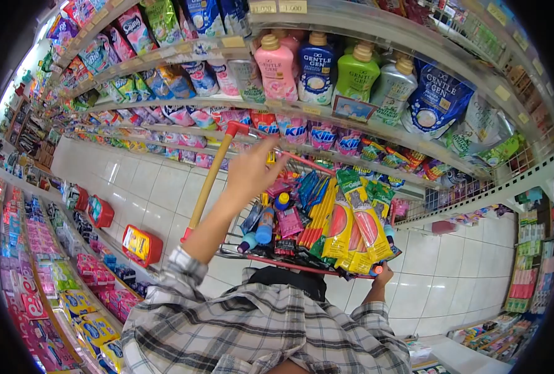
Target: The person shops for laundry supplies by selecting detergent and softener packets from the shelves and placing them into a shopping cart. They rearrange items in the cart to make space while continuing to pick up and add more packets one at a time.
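Observation:
My left hand (250, 167) reaches over the left part of a shopping cart toward the shelf, its fingers extended and apart with nothing visible in them. Beside that forearm runs the cart's yellow handle bar (210, 181) with red ends. At the near right corner of the cart, my right hand (383, 275) is closed around the end of the red rim (289, 265). Inside the cart lie yellow-green packs (339, 234), blue packets (314, 187), a pink pouch (289, 221) and a blue bottle (265, 225).
Ahead, a shelf (277, 107) carries pink, blue and green detergent bottles, with Klin packs (292, 129) on the tier below. Behind on the left, another shelf (59, 280) holds packaged goods. Red tubs (142, 245) stand on the tiled floor (146, 181).

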### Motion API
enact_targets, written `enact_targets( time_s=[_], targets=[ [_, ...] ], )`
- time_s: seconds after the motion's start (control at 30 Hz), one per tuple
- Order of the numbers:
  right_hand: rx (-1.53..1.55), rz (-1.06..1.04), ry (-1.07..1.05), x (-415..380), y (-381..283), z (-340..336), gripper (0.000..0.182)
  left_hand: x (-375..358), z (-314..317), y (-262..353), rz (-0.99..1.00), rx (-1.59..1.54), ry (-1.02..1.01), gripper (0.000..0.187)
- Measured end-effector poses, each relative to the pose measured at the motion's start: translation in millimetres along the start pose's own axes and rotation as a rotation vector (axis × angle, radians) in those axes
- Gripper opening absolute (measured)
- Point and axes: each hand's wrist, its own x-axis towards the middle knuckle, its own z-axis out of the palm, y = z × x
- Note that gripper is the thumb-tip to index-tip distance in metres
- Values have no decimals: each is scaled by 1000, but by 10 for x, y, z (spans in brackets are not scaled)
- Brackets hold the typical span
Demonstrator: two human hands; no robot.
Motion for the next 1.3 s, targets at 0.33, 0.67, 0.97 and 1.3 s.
enact_targets(
  time_s=[0.33, 0.67, 0.97, 1.3],
  targets=[
    [-39, -26, 11, 4, -9, 8, 22, 3067, -482, 821, 426, -144, 255, 12],
    [-41, 3, 25, 81, 88, -20, 22, 3962, -155, 484, -150, 307, -110, 92],
    [37, -22, -13, 20, 38, -5, 25, 4218, -30, 213, -137, 360, -49, 67],
    [8, -1, 26, 61, 46, 8, 28, 3563, -289, 456, 426, 176, 285, 36]
  ],
)
